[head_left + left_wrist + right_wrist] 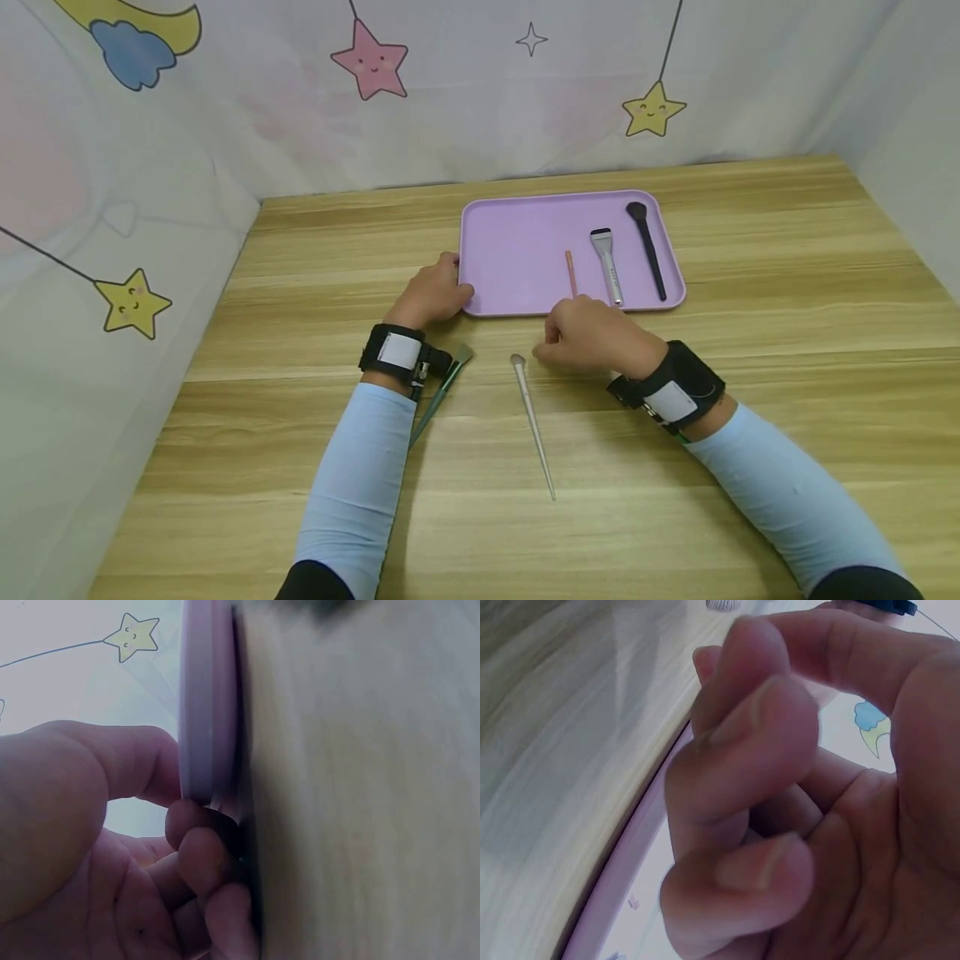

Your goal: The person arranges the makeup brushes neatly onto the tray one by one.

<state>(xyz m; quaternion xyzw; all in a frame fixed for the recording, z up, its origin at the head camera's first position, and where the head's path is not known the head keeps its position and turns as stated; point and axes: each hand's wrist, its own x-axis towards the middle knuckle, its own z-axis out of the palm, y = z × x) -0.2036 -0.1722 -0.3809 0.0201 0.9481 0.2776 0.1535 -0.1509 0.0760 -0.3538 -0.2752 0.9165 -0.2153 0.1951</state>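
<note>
My left hand [435, 287] grips the left edge of the lilac tray [517, 250], thumb on the rim and fingertips at its underside in the left wrist view. Over the tray's front edge, my right hand [596, 333] has loosely curled fingers [742, 765] and holds nothing. Close beyond it a thin pink-orange makeup brush [571, 271] lies in the tray, its near end by my knuckles. To its right lie a silver flat-topped brush [608, 267] and a black brush [649, 254]. A slim pale brush [534, 429] lies on the table between my arms.
A green-handled brush [444, 392] lies by my left wrist, partly hidden by the forearm. The wood-grain table [315, 250] meets a white curtain [465, 125] printed with stars at the back and left. Both wrists wear black camera straps.
</note>
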